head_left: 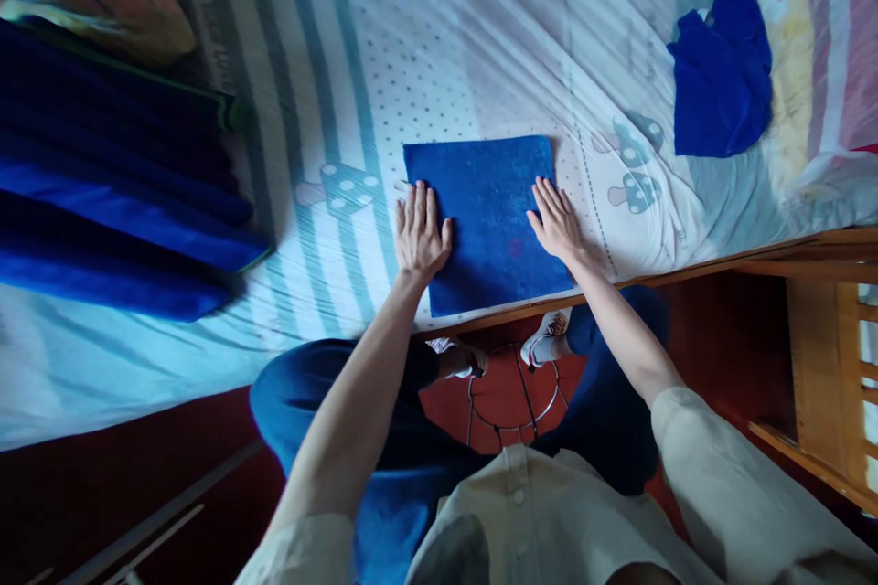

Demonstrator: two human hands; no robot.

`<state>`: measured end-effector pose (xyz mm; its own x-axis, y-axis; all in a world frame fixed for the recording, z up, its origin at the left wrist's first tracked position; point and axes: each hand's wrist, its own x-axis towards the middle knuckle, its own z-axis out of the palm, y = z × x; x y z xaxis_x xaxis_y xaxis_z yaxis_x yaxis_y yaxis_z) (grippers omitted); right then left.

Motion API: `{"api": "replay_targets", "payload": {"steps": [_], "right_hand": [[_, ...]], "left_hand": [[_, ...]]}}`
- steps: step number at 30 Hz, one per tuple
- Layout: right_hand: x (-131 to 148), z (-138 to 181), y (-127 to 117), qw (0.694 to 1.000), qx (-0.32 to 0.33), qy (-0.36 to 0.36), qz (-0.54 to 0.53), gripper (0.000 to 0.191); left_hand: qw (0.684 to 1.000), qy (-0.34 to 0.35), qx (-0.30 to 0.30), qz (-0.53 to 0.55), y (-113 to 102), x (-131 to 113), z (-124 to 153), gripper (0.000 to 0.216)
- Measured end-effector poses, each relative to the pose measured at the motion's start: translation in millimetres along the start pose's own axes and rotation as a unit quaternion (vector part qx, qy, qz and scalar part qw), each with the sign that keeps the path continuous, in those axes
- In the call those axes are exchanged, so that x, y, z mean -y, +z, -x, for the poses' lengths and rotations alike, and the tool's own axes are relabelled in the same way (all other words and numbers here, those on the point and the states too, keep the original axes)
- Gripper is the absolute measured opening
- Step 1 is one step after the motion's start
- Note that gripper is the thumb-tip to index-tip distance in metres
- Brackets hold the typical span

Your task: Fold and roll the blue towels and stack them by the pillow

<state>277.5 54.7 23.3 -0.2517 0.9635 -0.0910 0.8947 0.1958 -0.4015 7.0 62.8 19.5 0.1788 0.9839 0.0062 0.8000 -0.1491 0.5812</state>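
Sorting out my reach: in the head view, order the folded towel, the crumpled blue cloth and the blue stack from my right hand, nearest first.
1. The folded towel, touching the right hand, front centre.
2. The crumpled blue cloth, up to the right.
3. The blue stack, far left.

Nothing readable here, honestly. The bedsheet [445, 46] just has mushroom drawings and dots; no label shows on the towel [488, 219].
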Motion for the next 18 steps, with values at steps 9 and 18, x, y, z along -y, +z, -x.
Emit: {"api": "replay_targets", "payload": {"steps": [9,18], "right_hand": [[69,70,29,0.999,0.005,0.044,-0.013,0.065],[30,125,10,0.99,-0.037,0.132,-0.01,0.062]], "left_hand": [[0.999,0.009,0.041,0.013,29,-37,84,0.068],[0.998,-0.05,0.021,-0.031,-1,-17,111,0.07]]}}
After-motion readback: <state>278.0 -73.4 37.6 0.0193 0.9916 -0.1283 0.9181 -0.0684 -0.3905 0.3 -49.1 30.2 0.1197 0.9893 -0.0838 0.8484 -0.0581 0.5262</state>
